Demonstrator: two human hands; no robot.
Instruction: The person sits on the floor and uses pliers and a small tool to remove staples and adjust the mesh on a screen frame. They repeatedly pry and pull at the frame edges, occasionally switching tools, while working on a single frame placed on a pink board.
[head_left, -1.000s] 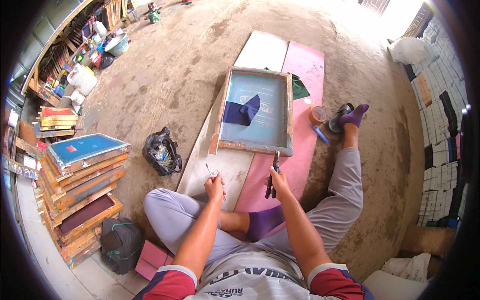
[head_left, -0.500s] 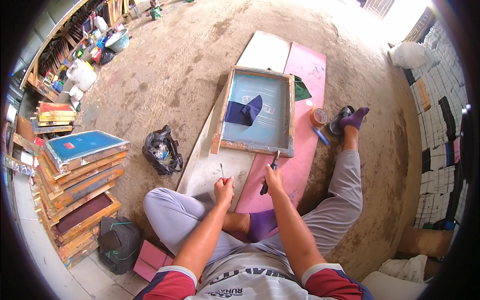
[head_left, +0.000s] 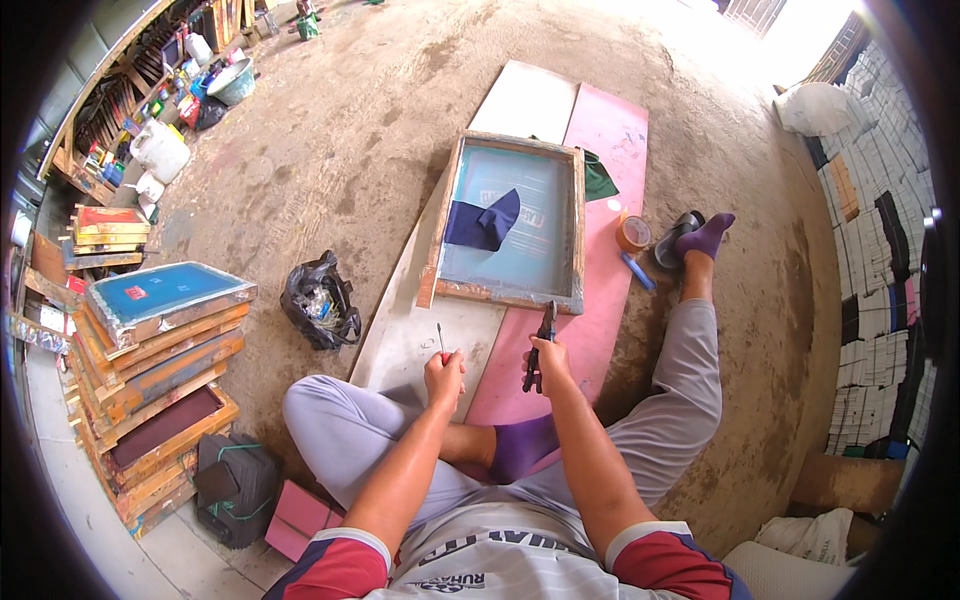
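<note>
My left hand (head_left: 444, 378) is closed around the red handle of a screwdriver (head_left: 440, 336), its thin shaft pointing away from me. In my right hand (head_left: 551, 358) is a pair of dark-handled pliers (head_left: 547, 322), jaws pointing forward. Those jaws overlap the near edge of a wooden-framed printing screen (head_left: 577, 240) by its right corner; I cannot tell whether they touch it. The screen has a light blue mesh, and a folded navy cloth (head_left: 484, 222) lies on it. A dark green cloth (head_left: 599, 177) sticks out past its far right side.
The screen lies on white and pink boards (head_left: 560, 345). To its right are a tape roll (head_left: 633, 233) and a blue stick-like object (head_left: 638, 272). A black plastic bag (head_left: 322, 302) sits left of the boards. Stacked frames (head_left: 170, 365) stand farther left; stacked pale goods (head_left: 870, 290) line the right.
My right hand has turned the pliers more upright and shifted its fingers on the handles. My left hand keeps the screwdriver in nearly the same place. The screen lies unmoved.
</note>
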